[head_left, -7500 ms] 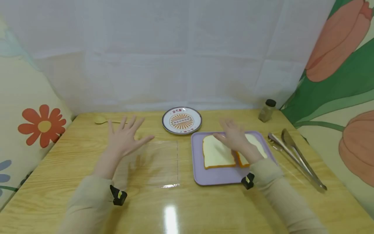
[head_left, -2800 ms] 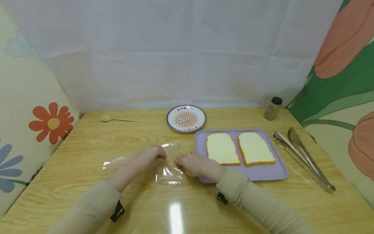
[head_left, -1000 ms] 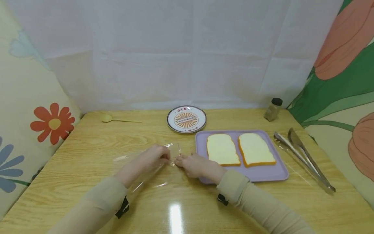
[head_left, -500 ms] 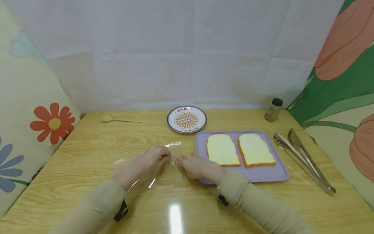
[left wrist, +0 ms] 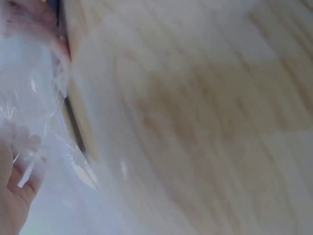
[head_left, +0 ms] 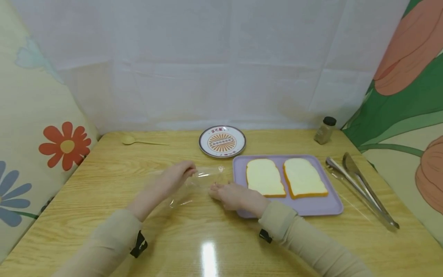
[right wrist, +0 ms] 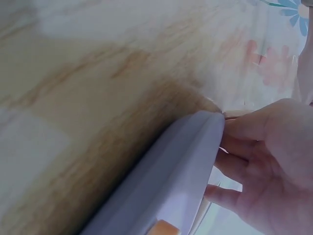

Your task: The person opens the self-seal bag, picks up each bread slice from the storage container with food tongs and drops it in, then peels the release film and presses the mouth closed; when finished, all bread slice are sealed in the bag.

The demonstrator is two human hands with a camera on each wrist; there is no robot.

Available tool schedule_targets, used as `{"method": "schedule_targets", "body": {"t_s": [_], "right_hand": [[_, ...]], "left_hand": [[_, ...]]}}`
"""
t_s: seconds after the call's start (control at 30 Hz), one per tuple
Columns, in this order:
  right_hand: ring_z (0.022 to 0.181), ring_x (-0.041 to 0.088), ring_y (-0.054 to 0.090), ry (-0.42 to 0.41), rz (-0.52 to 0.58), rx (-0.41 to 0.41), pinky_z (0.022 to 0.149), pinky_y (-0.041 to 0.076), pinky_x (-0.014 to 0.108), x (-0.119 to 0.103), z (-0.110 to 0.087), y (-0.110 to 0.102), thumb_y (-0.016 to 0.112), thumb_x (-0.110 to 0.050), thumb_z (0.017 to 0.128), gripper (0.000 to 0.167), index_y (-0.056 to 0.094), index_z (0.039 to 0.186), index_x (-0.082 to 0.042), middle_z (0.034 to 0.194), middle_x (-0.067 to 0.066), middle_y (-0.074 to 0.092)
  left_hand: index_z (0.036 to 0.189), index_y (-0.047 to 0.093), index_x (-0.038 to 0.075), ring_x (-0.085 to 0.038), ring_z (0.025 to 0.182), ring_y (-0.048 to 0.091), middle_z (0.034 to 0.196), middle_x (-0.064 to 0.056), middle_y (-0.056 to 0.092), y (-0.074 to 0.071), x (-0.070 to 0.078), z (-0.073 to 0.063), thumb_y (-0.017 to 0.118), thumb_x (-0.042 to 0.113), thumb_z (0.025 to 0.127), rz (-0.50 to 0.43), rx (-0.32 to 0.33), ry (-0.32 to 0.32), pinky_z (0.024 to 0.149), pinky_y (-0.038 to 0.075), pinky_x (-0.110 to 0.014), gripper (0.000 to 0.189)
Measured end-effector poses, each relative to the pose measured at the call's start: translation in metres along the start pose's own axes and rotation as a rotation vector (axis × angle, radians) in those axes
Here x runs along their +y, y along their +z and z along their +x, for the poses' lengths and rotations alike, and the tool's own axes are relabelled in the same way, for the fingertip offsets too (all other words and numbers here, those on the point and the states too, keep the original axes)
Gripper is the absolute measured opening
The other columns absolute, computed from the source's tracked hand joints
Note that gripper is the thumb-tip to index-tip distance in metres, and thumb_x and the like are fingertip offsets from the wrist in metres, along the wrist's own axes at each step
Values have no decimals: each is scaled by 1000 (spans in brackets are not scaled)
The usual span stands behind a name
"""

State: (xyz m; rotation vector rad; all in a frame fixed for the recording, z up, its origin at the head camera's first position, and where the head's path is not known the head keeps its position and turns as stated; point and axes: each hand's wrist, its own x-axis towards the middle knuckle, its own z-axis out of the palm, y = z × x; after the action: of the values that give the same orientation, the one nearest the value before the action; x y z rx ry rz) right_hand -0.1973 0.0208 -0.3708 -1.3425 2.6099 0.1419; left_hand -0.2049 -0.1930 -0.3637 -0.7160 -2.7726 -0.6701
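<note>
A clear, crinkled plastic bag (head_left: pixel 205 175) lies in front of me on the table, between my hands. My left hand (head_left: pixel 174 177) pinches its upper part and lifts it a little, with the thumb and fingertips together. In the left wrist view, the plastic (left wrist: pixel 29 88) stretches shiny across the fingers of this hand (left wrist: pixel 17 196). My right hand (head_left: pixel 232 195) rests low at the bag's right side, fingers curled at its edge. The right wrist view shows this hand (right wrist: pixel 274 161) beside the purple tray's corner (right wrist: pixel 195 142), its fingertips partly hidden.
On the purple tray (head_left: pixel 243 211) lie two bread slices (head_left: pixel 264 177). Behind the bag stands a patterned plate (head_left: pixel 222 141). A gold spoon (head_left: pixel 129 140) is at the back left, a black-capped jar (head_left: pixel 324 131) at the back right. Metal tongs (head_left: pixel 363 192) lie beside the tray.
Both hands came down from spread above the table to the plastic bag. Within the last half second, my left hand moved slightly up and left with the plastic, while the right stayed put.
</note>
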Motion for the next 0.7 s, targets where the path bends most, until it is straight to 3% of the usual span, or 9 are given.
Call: {"method": "schedule_targets", "body": {"t_s": [0.23,0.3,0.37,0.47,0.6,0.7], "right_hand": [[131,25,46,-2,58,12,110,37,48,1,-1,-3,56,1,86,50,52,133,-16,144,7,45],[118,26,58,-25,84,39,101,48,43,3,-2,-4,56,3,85,45,56,127,-13,134,9,56],[98,23,65,-61,135,85,88,55,36,6,-1,-4,54,4,87,32,60,115,-10,116,10,65],[70,18,57,-124,245,182,65,52,25,12,4,-4,51,4,90,15,61,94,-6,82,7,62],[72,18,52,-194,282,327,65,46,23,16,12,0,52,1,89,11,62,86,-3,77,8,58],[88,23,57,-199,257,391,80,49,28,16,17,4,57,-4,89,14,66,99,-2,94,13,63]], "left_hand": [[86,59,5,-11,65,49,73,-4,59,-20,-4,-3,58,6,92,0,136,51,56,45,-28,6],[85,60,7,-10,65,53,74,-2,62,-23,-3,-4,62,7,89,28,148,90,56,47,-27,5],[83,61,9,-10,67,58,75,-1,64,-21,-4,-5,66,8,86,39,132,130,58,51,-27,6],[81,61,10,-11,70,63,74,1,67,-15,-5,-6,71,7,82,23,91,179,62,55,-27,10],[79,59,11,-12,71,63,74,3,65,-7,-5,-7,71,7,81,-36,29,164,65,55,-25,12],[78,58,11,-11,71,62,75,2,65,-5,-3,-7,70,9,82,-55,4,128,64,55,-24,13]]}}
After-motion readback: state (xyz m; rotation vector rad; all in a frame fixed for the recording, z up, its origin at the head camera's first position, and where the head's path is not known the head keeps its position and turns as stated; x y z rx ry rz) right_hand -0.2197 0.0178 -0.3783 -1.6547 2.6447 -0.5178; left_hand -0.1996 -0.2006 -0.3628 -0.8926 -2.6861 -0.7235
